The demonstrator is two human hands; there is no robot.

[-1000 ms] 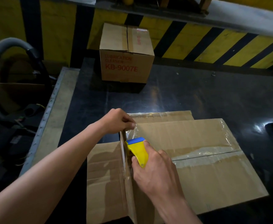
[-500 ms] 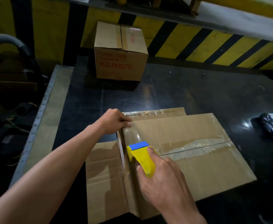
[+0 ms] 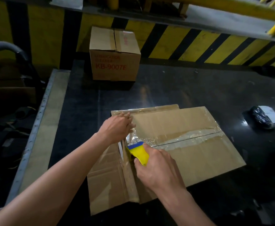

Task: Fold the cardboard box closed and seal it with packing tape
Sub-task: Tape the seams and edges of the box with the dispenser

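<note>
A large flat cardboard box [image 3: 190, 154] lies on the dark table [image 3: 174, 92], its centre seam covered by shiny clear packing tape [image 3: 189, 138]. My right hand [image 3: 156, 170] grips a yellow tape dispenser with a blue edge [image 3: 137, 150] at the box's left edge, where a flap [image 3: 104, 180] hangs down the side. My left hand [image 3: 117, 128] presses its fingers on the tape at the box's upper left corner, just above the dispenser.
A smaller closed cardboard box printed KB-9007E [image 3: 114, 54] stands at the back of the table. A black wrapped parcel with a white label [image 3: 263, 117] lies at the right. A yellow-and-black striped wall runs behind. A grey hose [image 3: 4, 48] curves at the left.
The dispenser and my right hand have slid a little toward me along the box's left edge. My left hand's fingers have spread flatter on the tape. The camera moved slightly.
</note>
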